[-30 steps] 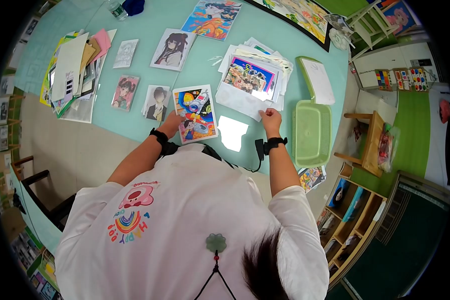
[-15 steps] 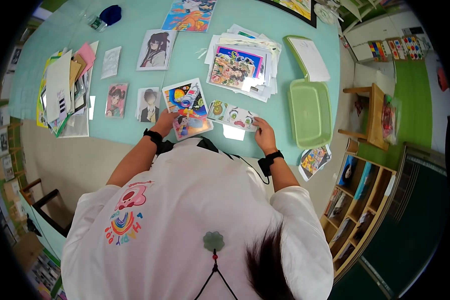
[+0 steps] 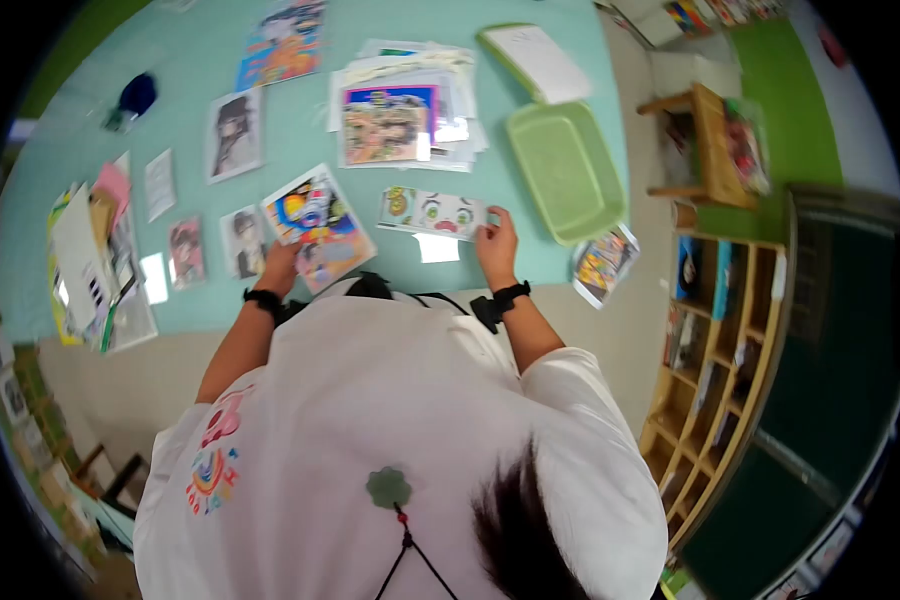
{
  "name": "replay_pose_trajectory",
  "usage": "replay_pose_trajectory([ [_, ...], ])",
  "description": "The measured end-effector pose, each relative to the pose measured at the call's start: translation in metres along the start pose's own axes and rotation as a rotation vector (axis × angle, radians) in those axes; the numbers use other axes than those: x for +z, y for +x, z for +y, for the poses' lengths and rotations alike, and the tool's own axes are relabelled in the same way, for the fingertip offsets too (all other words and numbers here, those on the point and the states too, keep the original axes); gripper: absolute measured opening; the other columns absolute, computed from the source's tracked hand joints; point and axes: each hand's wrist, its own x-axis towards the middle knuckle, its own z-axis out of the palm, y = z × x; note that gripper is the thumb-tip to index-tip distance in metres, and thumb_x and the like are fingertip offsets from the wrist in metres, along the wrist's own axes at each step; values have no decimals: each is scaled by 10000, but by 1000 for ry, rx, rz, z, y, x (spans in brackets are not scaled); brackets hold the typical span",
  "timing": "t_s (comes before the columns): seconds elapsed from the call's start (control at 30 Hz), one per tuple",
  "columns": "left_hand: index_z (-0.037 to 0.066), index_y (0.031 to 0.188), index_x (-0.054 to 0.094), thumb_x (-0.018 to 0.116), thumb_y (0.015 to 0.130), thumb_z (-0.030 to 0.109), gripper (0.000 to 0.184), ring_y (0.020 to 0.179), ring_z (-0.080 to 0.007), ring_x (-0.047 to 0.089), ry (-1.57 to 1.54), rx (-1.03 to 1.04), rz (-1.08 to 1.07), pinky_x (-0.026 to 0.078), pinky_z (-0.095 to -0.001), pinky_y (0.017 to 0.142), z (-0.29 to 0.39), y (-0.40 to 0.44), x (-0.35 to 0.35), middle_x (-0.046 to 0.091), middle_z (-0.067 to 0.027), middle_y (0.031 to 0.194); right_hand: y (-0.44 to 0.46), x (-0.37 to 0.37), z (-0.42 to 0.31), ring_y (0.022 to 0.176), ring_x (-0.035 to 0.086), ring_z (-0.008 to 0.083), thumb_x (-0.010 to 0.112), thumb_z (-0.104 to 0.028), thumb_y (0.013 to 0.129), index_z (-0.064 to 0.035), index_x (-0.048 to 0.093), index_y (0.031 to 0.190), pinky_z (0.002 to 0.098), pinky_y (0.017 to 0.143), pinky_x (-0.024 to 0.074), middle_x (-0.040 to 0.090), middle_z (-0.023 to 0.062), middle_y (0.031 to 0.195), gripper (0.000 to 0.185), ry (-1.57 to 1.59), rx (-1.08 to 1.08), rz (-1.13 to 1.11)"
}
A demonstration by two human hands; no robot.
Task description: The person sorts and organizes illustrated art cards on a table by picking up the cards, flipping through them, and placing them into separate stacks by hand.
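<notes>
My left hand (image 3: 282, 266) is closed on the left edge of colourful prints (image 3: 322, 222), one with a space scene above another in orange and purple. These lie tilted near the table's front edge. To their right, my right hand (image 3: 497, 243) pinches the right end of a long white card (image 3: 440, 212) with green eyes and a red mouth drawn on it. Left of my left hand lies a portrait card of a dark-haired figure (image 3: 242, 240), with a pink portrait card (image 3: 186, 250) beyond it. Motion blur softens the fine details.
A pile of prints (image 3: 390, 132) lies ahead on the table. A green plastic basket (image 3: 567, 170) and its lid with white paper (image 3: 538, 62) are at right. Mixed papers (image 3: 92, 255) lie far left. Shelves (image 3: 720, 350) and a wooden chair (image 3: 705, 145) stand beyond the table.
My view has turned and shifted, so the table's things appear farther left. Both hands keep their holds, and a small gap now shows between the prints and the long card.
</notes>
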Motion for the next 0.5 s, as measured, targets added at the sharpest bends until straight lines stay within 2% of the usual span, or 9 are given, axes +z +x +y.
replay_pose_trajectory([
  [0.03, 19, 1147, 504, 490, 861, -6, 287, 960, -191, 597, -13, 6, -31, 512, -336, 806, 1, 14, -1, 595, -75, 1078, 7, -6, -7, 759, 629, 178, 521, 74, 779, 19, 504, 1084, 269, 665, 489, 624, 130, 927, 310, -53, -54, 49],
  [0.1, 15, 1158, 492, 489, 882, 13, 277, 952, -186, 591, 23, 9, -18, 509, -331, 800, -6, 31, -9, 589, -73, 1073, 10, -33, -10, 722, 600, 164, 509, 55, 794, 11, 496, 1041, 277, 665, 484, 593, 107, 917, 252, 118, -47, 104],
  [0.2, 14, 1178, 451, 499, 907, 33, 276, 955, -180, 588, -3, 61, -26, 509, -308, 804, 1, 17, -4, 566, -73, 1094, 14, -90, 19, 722, 560, 128, 556, 44, 792, -14, 489, 958, 227, 650, 469, 524, 64, 866, 188, 386, -132, 453],
  [0.27, 13, 1168, 448, 504, 904, 24, 270, 964, -178, 587, -12, 41, 27, 509, -301, 812, 0, 10, -3, 565, -79, 1093, 2, -135, 23, 712, 550, 136, 539, 49, 784, -21, 468, 901, 223, 618, 480, 477, 45, 852, 154, -55, -100, 916],
  [0.33, 9, 1146, 445, 506, 902, 18, 251, 966, -182, 592, -21, 51, 53, 516, -303, 811, 0, 12, -4, 567, -92, 1090, -2, -165, 36, 697, 557, 162, 514, 47, 779, -14, 467, 906, 244, 589, 512, 496, 56, 841, 148, 450, 66, 1176],
  [0.43, 9, 1133, 448, 504, 904, 19, 236, 953, -188, 600, -77, 46, 45, 523, -308, 792, 4, 12, -2, 570, -96, 1080, -19, -189, 69, 663, 574, 195, 496, 40, 784, 1, 483, 923, 294, 578, 553, 527, 84, 844, 146, 572, 392, 1181],
  [0.5, 8, 1134, 444, 500, 904, 16, 237, 948, -192, 602, -88, 17, 73, 528, -312, 787, 10, 6, 4, 570, -100, 1073, -28, -180, 90, 651, 587, 212, 491, 46, 782, 13, 495, 929, 302, 585, 563, 548, 109, 854, 151, 608, 465, 1176],
])
